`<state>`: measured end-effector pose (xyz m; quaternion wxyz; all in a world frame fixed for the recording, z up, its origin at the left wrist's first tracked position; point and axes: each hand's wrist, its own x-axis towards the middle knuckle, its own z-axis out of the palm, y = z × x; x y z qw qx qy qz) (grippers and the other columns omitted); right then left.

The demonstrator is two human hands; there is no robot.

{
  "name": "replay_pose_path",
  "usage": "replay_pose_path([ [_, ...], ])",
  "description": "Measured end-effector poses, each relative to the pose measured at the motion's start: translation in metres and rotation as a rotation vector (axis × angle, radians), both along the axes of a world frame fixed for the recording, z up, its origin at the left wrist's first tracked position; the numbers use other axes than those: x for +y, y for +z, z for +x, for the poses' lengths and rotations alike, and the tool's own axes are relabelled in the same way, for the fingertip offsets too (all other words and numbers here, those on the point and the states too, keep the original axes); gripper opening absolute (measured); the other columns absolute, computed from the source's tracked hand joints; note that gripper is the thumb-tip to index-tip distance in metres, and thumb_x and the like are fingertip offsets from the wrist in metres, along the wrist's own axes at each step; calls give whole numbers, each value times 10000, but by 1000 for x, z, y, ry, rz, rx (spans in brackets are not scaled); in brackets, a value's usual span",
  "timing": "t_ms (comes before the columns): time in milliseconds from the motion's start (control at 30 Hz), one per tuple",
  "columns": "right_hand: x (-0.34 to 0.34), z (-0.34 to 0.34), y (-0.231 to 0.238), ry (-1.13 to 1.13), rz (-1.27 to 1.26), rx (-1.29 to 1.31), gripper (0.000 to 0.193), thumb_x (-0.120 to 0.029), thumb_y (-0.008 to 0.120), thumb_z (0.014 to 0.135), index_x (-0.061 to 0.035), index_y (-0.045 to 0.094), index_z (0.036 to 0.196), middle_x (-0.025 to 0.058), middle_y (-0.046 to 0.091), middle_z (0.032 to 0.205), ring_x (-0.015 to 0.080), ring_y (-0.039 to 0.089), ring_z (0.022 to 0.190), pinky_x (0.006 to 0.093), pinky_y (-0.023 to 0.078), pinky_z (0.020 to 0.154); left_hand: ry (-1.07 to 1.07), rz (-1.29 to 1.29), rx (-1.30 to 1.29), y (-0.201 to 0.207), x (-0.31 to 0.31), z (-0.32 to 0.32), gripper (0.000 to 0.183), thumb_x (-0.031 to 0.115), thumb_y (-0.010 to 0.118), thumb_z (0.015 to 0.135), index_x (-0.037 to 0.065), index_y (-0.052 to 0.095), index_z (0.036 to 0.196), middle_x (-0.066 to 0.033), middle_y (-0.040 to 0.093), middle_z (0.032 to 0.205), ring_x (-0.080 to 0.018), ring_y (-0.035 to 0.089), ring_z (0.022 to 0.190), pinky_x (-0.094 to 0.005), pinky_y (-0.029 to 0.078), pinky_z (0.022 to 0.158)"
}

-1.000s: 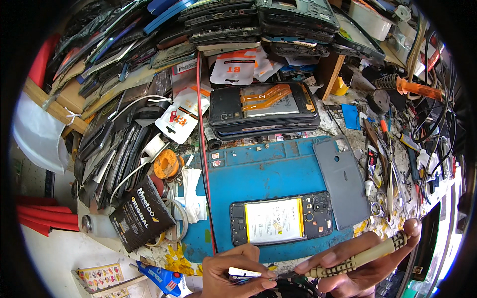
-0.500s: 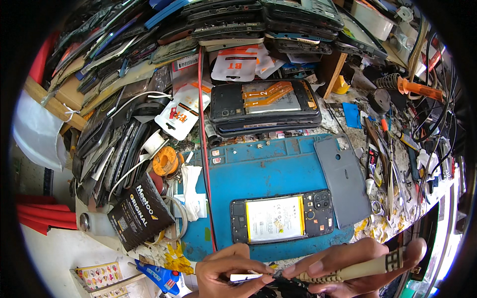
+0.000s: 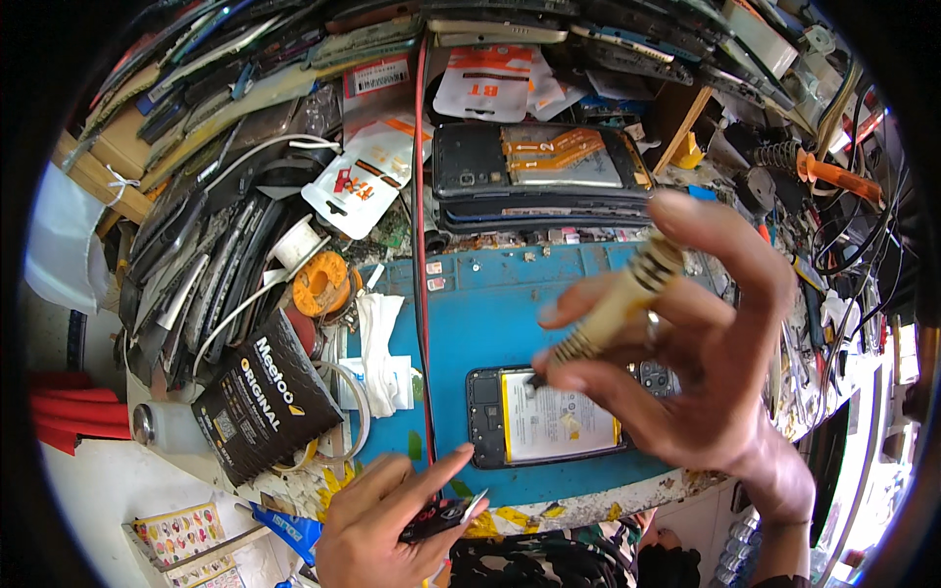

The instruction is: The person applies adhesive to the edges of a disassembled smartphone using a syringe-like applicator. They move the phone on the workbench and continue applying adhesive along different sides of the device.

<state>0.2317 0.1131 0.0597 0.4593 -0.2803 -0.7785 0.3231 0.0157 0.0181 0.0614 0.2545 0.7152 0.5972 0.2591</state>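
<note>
On the blue mat (image 3: 451, 333) lies an opened phone (image 3: 487, 421), its white, yellow-edged battery (image 3: 549, 431) exposed. My right hand (image 3: 706, 363) is closed round a thick cream tool with dark bands (image 3: 627, 294), raised over the phone; its dark tip hangs at the battery's upper left, and I cannot tell if it touches. My left hand (image 3: 377, 519), at the table's front edge, grips a small flat black piece with a pale edge (image 3: 441, 519) between thumb and fingers. The left index finger stretches towards the phone's lower left corner. My right hand hides the phone's right part.
Stacked phones (image 3: 539, 162) stand behind the mat. To the left are a black packet (image 3: 265, 412), an orange spool (image 3: 321, 282), white tissue (image 3: 377, 333) and piled phone parts (image 3: 216, 284). A red-and-black cable (image 3: 421, 196) crosses the mat. Cables and an orange-handled tool (image 3: 838, 176) lie at right.
My hands have parted. The right one has risen forward over the phone with the cream tool; the left has moved slightly left, holding the small flat piece. The view has shifted.
</note>
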Motion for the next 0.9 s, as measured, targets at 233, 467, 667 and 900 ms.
replay_pose_path([
  [233, 22, -18, -16, 142, 165, -119, 820, 148, 687, 711, 13, 143, 1309, 251, 311, 1315, 316, 647, 925, 337, 611, 718, -108, 84, 106, -8, 24, 8, 470, 47, 783, 616, 35, 660, 1069, -81, 444, 643, -237, 448, 563, -346, 355, 507],
  [467, 18, -22, -22, 46, 85, -34, 864, 128, 707, 703, 9, 115, 1320, 256, 343, 1297, 320, 655, 893, 342, 615, 694, -159, 57, 80, -15, 30, 10, 467, 56, 775, 634, 44, 654, 1085, -84, 452, 668, -249, 473, 591, -363, 368, 513],
  [667, 18, -32, -27, -27, 15, 103, 910, 112, 720, 698, 0, 80, 1335, 262, 364, 1285, 323, 660, 870, 346, 618, 676, -179, 18, 133, -12, 31, 7, 466, 64, 782, 625, 48, 661, 1074, -77, 433, 654, -243, 471, 589, -359, 365, 512],
  [900, 15, -35, -14, -57, -40, 30, 946, 87, 727, 706, -15, 41, 1350, 276, 426, 1228, 324, 664, 852, 364, 622, 668, -83, 87, 96, -15, 31, 11, 426, 60, 800, 598, 56, 687, 1009, -61, 423, 622, -209, 456, 551, -326, 345, 490],
])
